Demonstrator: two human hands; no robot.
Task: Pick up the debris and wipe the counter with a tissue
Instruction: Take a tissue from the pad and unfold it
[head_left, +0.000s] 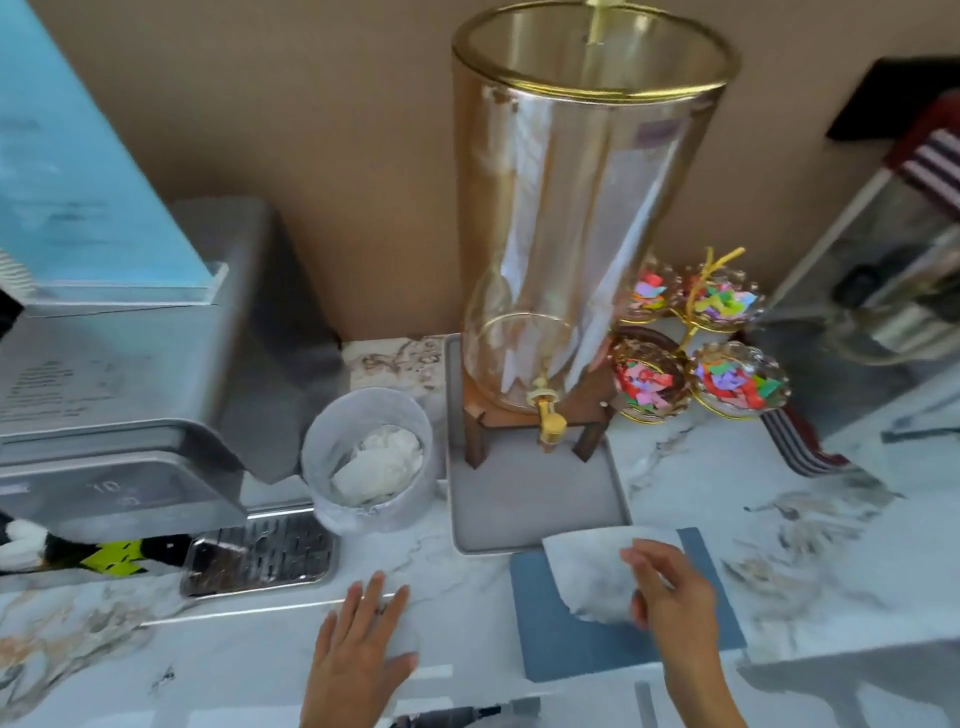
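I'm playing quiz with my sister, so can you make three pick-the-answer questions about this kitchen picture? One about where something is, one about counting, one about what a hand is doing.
1. Where is the small white bin?
A. Between the silver machine and the grey tray
B. On the blue mat
C. Behind the glass drink dispenser

2. How many glass dishes of coloured paper bits are on the gold stand?
A. Two
B. Four
C. Six

3. What is the right hand doing?
A. Lying flat on the counter
B. Turning the tap
C. Holding a white tissue

Answers: 1 A, the bin stands between them. 2 B, four dishes show. 3 C, its fingers pinch the tissue above the mat; the left hand lies flat.
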